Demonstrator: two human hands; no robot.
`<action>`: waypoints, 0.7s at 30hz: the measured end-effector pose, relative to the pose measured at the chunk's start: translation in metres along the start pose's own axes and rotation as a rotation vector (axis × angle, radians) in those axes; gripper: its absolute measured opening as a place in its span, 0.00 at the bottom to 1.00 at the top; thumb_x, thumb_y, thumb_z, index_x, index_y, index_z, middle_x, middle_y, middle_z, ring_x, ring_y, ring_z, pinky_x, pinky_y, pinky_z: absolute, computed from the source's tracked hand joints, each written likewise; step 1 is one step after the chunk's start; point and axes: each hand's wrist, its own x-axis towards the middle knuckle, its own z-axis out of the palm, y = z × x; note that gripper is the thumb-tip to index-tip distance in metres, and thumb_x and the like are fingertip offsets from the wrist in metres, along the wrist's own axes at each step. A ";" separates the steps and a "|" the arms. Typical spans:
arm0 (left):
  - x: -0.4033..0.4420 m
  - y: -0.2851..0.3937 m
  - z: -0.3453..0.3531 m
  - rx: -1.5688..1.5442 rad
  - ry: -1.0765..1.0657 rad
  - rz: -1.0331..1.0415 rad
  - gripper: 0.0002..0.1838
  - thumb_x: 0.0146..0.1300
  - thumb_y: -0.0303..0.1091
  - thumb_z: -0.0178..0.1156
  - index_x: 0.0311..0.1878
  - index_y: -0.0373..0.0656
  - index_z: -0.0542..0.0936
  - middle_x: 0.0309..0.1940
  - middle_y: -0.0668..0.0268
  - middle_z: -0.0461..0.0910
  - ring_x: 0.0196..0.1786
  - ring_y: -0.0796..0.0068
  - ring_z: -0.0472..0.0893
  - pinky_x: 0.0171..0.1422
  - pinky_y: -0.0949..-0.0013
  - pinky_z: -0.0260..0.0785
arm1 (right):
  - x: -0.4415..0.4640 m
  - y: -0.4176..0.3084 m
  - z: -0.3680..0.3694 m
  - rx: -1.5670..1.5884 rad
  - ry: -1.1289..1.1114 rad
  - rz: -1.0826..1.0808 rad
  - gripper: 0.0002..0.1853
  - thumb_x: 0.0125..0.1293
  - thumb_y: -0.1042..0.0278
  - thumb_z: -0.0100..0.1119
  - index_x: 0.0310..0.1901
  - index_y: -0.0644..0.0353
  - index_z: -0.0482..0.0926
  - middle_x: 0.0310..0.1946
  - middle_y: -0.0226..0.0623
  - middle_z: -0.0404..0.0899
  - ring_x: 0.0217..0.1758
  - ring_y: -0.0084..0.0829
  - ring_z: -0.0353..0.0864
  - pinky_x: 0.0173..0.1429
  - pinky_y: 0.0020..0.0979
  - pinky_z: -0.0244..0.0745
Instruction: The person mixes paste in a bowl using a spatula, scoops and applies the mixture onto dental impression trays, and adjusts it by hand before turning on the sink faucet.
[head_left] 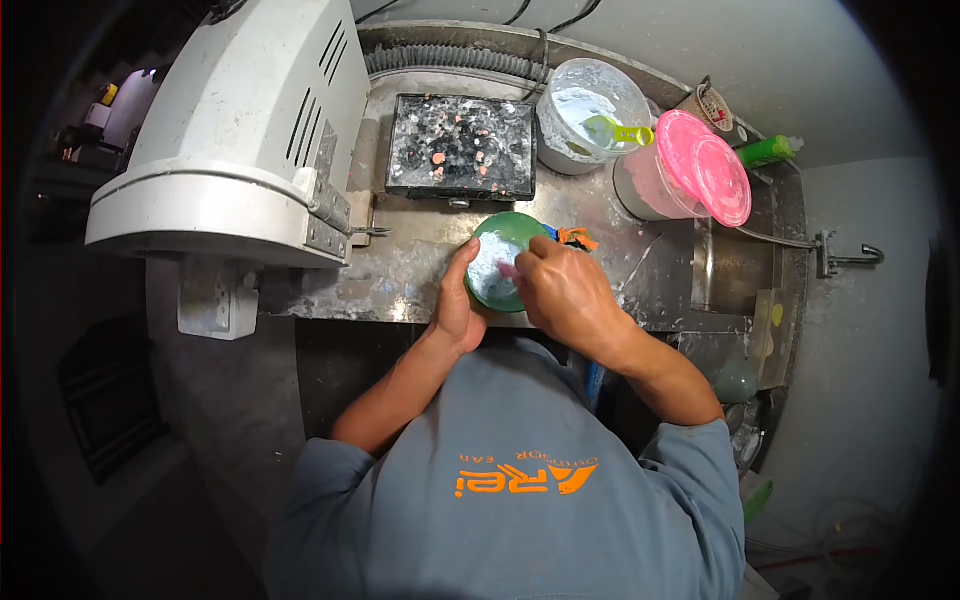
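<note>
A green bowl (518,228) with pale bluish-white material inside is near the front edge of the metal worktop. My left hand (459,300) is wrapped round the bowl's left side, its thumb up along the wall. Over the bowl's right side, my right hand (562,290) is closed round a tool whose pinkish end (508,270) dips into the material; the rest of the tool is hidden by the fingers. Just behind the bowl lies a black, white-spattered box (462,148).
White machine housing (235,130) stands on the left. At the back are a tub of pale powder (592,88) with a green scoop (625,133), and a tub with a pink lid (703,168). A recessed sink (733,265) and a metal tap (845,256) are at right.
</note>
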 end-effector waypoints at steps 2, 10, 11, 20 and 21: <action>-0.002 0.005 -0.004 0.021 -0.004 -0.011 0.33 0.68 0.62 0.49 0.68 0.51 0.72 0.63 0.64 0.77 0.64 0.63 0.77 0.67 0.46 0.69 | 0.006 0.004 0.001 -0.064 0.055 0.024 0.05 0.60 0.73 0.62 0.35 0.66 0.82 0.33 0.47 0.79 0.29 0.50 0.83 0.33 0.46 0.79; -0.010 0.014 -0.010 0.067 -0.001 -0.107 0.33 0.68 0.64 0.49 0.69 0.55 0.71 0.63 0.65 0.76 0.64 0.63 0.77 0.63 0.46 0.71 | 0.006 0.008 0.014 0.031 0.012 -0.117 0.05 0.58 0.72 0.62 0.31 0.64 0.83 0.31 0.43 0.78 0.28 0.47 0.83 0.33 0.46 0.78; -0.010 0.015 -0.012 0.072 0.015 -0.119 0.33 0.68 0.64 0.49 0.69 0.55 0.72 0.63 0.66 0.76 0.64 0.63 0.77 0.63 0.46 0.71 | 0.010 0.011 0.016 -0.007 0.033 -0.095 0.04 0.58 0.72 0.62 0.31 0.64 0.83 0.31 0.43 0.78 0.28 0.47 0.83 0.33 0.45 0.78; -0.017 0.023 -0.016 0.017 0.019 -0.124 0.31 0.69 0.64 0.49 0.67 0.55 0.73 0.61 0.66 0.77 0.63 0.65 0.77 0.62 0.48 0.70 | 0.013 0.012 0.025 0.040 0.024 -0.133 0.06 0.54 0.71 0.65 0.34 0.62 0.84 0.31 0.42 0.78 0.28 0.47 0.83 0.33 0.46 0.78; -0.019 0.025 -0.014 0.014 0.031 -0.128 0.31 0.69 0.64 0.49 0.67 0.55 0.73 0.61 0.66 0.77 0.63 0.65 0.77 0.62 0.48 0.70 | 0.015 0.013 0.024 0.007 0.042 -0.100 0.06 0.54 0.71 0.65 0.33 0.62 0.84 0.31 0.42 0.78 0.29 0.47 0.83 0.34 0.46 0.78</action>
